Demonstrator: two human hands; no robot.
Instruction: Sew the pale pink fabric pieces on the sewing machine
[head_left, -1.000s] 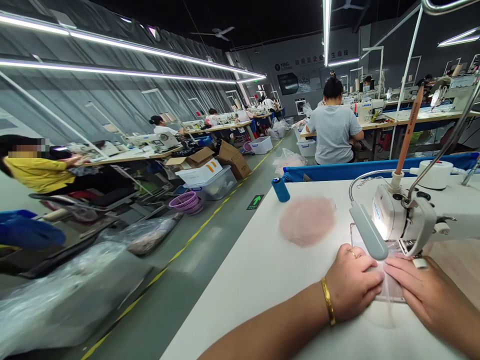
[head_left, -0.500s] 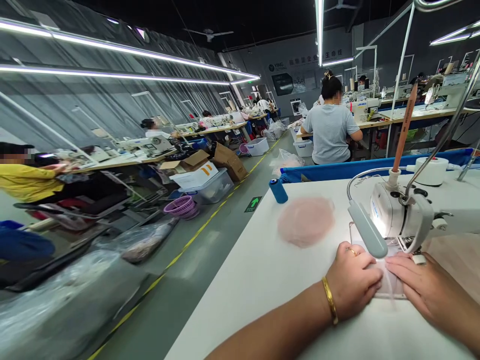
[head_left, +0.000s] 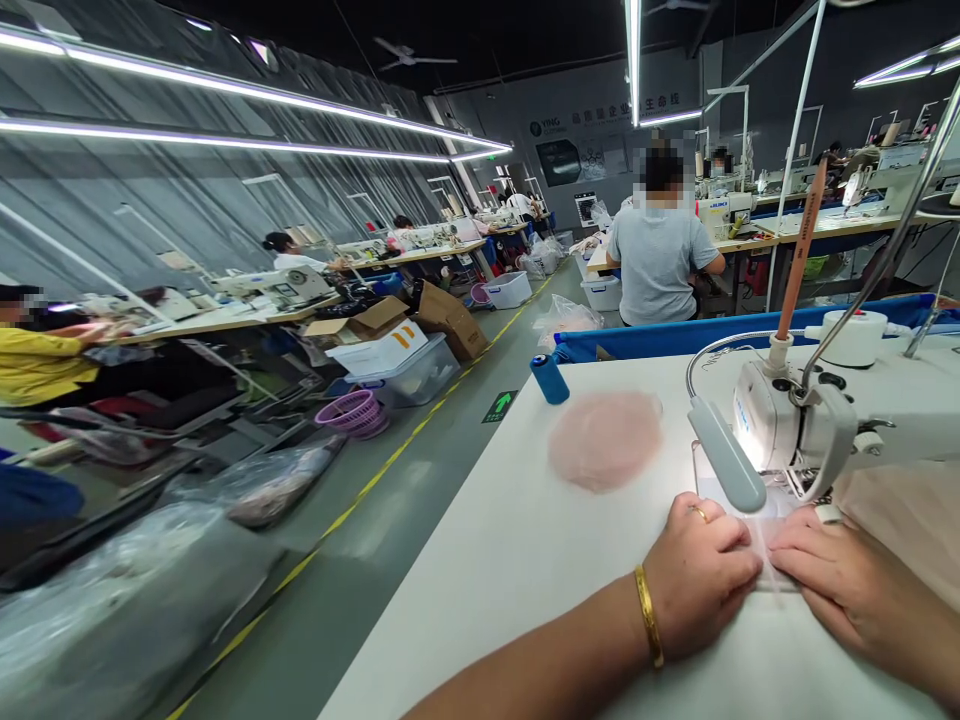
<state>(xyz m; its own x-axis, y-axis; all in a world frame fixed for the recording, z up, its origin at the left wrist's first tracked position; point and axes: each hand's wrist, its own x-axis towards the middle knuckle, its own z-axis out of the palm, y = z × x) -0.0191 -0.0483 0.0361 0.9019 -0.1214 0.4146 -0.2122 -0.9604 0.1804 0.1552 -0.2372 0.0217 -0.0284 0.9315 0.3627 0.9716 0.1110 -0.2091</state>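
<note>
Between my two hands lies a narrow strip of sheer pale pink fabric (head_left: 765,545), just in front of the sewing machine's (head_left: 776,405) needle area. My left hand (head_left: 701,560) has its fingers curled and closed on the strip's left side; a gold ring and bracelet are on it. On the other side, my right hand (head_left: 840,575) pinches the fabric with bent fingers, its fingertips partly hidden. A grey lamp (head_left: 727,455) shines over the stitching spot and blocks part of it. More sheer fabric (head_left: 900,510) spreads right of the machine.
Round sheer pink pieces (head_left: 606,440) lie on the white table (head_left: 480,600), near a blue thread spool (head_left: 550,380). A pencil (head_left: 802,250) stands upright on the machine. Beyond the blue cloth edge (head_left: 637,340) a co-worker (head_left: 656,260) sits. An aisle runs left, with plastic-wrapped bundles (head_left: 135,590).
Both hands have drawn slightly toward me from the needle area. My right hand's fingers, straighter before, are now more bent on the fabric. The view has shifted slightly.
</note>
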